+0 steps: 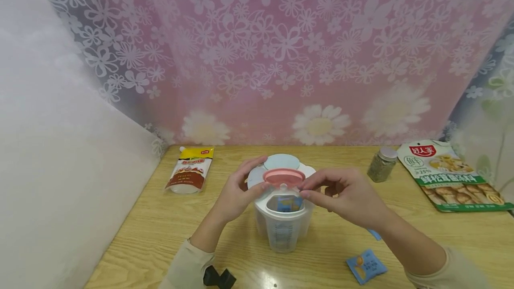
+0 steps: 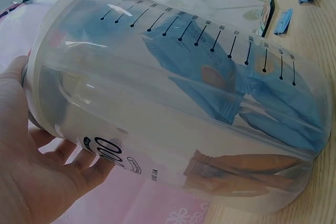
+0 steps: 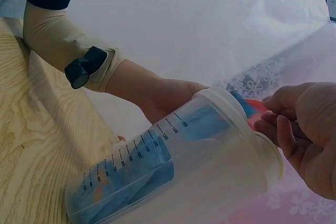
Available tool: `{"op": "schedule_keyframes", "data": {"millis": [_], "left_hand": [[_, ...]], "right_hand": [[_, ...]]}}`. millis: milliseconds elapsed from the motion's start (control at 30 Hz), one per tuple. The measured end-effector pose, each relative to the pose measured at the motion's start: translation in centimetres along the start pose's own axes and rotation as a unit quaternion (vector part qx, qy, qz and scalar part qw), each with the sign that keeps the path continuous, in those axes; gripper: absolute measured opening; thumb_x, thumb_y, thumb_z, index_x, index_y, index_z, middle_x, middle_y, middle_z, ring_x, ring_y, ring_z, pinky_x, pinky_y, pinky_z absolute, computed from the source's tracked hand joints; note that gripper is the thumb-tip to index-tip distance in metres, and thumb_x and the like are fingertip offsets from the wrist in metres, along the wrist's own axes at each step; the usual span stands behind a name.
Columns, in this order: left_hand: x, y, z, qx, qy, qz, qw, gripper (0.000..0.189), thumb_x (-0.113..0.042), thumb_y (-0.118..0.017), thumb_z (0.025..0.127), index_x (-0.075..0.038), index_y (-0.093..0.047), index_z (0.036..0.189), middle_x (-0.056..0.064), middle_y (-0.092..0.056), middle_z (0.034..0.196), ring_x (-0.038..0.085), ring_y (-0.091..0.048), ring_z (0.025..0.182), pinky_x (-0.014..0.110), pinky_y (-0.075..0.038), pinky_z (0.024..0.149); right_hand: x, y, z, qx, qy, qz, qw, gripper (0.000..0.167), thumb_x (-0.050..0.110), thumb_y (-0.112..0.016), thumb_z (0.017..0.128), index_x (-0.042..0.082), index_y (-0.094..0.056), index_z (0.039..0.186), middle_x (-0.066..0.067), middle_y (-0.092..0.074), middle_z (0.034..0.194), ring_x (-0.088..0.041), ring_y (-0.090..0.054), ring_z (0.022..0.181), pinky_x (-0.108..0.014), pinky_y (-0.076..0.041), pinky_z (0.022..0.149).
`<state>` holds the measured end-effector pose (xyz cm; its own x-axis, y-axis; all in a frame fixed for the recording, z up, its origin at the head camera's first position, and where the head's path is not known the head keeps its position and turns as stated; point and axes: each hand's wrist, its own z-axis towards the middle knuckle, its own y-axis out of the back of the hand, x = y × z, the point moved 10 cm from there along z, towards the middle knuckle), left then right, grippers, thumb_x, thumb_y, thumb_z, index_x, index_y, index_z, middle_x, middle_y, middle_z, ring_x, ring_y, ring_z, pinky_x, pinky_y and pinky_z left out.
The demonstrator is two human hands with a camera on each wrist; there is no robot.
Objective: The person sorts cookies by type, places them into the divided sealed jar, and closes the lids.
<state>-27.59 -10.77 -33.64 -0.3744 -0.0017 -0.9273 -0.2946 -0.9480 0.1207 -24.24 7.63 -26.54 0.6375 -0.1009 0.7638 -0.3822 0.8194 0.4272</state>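
A clear plastic storage canister (image 1: pixel 283 231) with printed measuring marks stands on the table. Its white top has a raised pink flip lid (image 1: pixel 283 177) and a pale blue lid (image 1: pixel 282 162). My left hand (image 1: pixel 237 193) grips the top's left side, thumb near the pink lid. With thumb and fingertips together, my right hand (image 1: pixel 345 193) appears to pinch the pink lid's right edge; the exact contact is partly hidden. A blue packet (image 1: pixel 289 203) shows in the front opening. Inside lie more blue packets (image 2: pixel 202 72) and, in another compartment, brown packets (image 2: pixel 241 171).
Two blue packets lie on the table, one whole packet (image 1: pixel 366 266) near the right forearm. A seasoning pouch (image 1: pixel 190 171) is at back left. A small glass jar (image 1: pixel 381 165) and a large green-and-white bag (image 1: pixel 453 177) lie toward the back right.
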Motion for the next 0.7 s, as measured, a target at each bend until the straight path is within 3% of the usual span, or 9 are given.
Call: {"op": "schedule_keyframes", "data": {"millis": [167,267,333,433,567,633,700], "left_hand": [[0.1,0.0,0.0,-0.002,0.001,0.0,1.0,0.06,-0.019,-0.069,0.094,-0.01,-0.047,0.149,0.015,-0.045,0.145,0.024,-0.053,0.121,0.028,-0.056,0.09],[0.0,0.0,-0.1,-0.001,0.004,-0.001,1.0,0.059,-0.017,-0.068,0.094,-0.01,-0.047,0.149,0.014,-0.045,0.146,0.023,-0.054,0.121,0.028,-0.056,0.09],[0.0,0.0,-0.1,0.0,0.005,-0.001,1.0,0.06,-0.017,-0.068,0.094,-0.01,-0.046,0.149,0.014,-0.045,0.146,0.024,-0.054,0.122,0.029,-0.056,0.09],[0.0,0.1,-0.2,-0.002,0.006,0.0,1.0,0.06,-0.018,-0.068,0.094,-0.011,-0.046,0.149,0.014,-0.045,0.146,0.025,-0.054,0.122,0.029,-0.056,0.09],[0.0,0.2,-0.1,-0.004,0.007,0.002,1.0,0.06,-0.021,-0.069,0.094,-0.011,-0.047,0.149,0.014,-0.045,0.146,0.025,-0.054,0.122,0.028,-0.056,0.09],[0.0,0.1,0.0,-0.002,0.007,0.0,1.0,0.061,-0.022,-0.069,0.094,-0.011,-0.047,0.149,0.015,-0.044,0.146,0.025,-0.053,0.122,0.028,-0.056,0.09],[0.1,0.0,0.0,-0.001,0.007,-0.003,1.0,0.061,-0.022,-0.069,0.094,-0.01,-0.047,0.149,0.016,-0.044,0.146,0.025,-0.053,0.122,0.028,-0.056,0.09]], "right_hand": [[-1.0,0.1,-0.4,0.024,-0.002,0.045,0.9987,0.021,-0.008,-0.07,0.087,0.008,-0.073,0.101,0.001,-0.074,0.1,-0.009,-0.06,0.068,-0.027,-0.048,0.049],[-1.2,0.3,-0.7,0.06,0.04,0.103,0.9921,0.031,-0.017,-0.067,0.084,0.003,-0.071,0.107,0.0,-0.072,0.109,-0.009,-0.063,0.082,-0.028,-0.046,0.048],[-1.2,0.5,-1.1,0.095,0.086,0.153,0.9799,0.041,-0.024,-0.065,0.081,0.002,-0.07,0.113,-0.004,-0.07,0.118,-0.011,-0.065,0.097,-0.029,-0.043,0.047],[-1.1,0.8,-1.8,0.151,0.162,0.221,0.9497,0.051,-0.026,-0.063,0.08,0.002,-0.066,0.123,-0.008,-0.065,0.132,-0.017,-0.061,0.116,-0.032,-0.039,0.047],[-1.2,1.4,-3.1,0.214,0.211,0.284,0.9107,0.051,-0.019,-0.063,0.086,0.002,-0.06,0.133,-0.011,-0.059,0.141,-0.024,-0.054,0.129,-0.031,-0.039,0.048],[-1.5,1.6,-3.8,0.241,0.212,0.291,0.9013,0.053,-0.016,-0.064,0.088,0.002,-0.057,0.137,-0.012,-0.056,0.143,-0.026,-0.053,0.131,-0.029,-0.041,0.048],[-2.2,1.5,-4.6,0.268,0.198,0.286,0.8986,0.056,-0.014,-0.065,0.088,0.003,-0.054,0.14,-0.013,-0.054,0.145,-0.027,-0.051,0.132,-0.027,-0.044,0.049]]}}
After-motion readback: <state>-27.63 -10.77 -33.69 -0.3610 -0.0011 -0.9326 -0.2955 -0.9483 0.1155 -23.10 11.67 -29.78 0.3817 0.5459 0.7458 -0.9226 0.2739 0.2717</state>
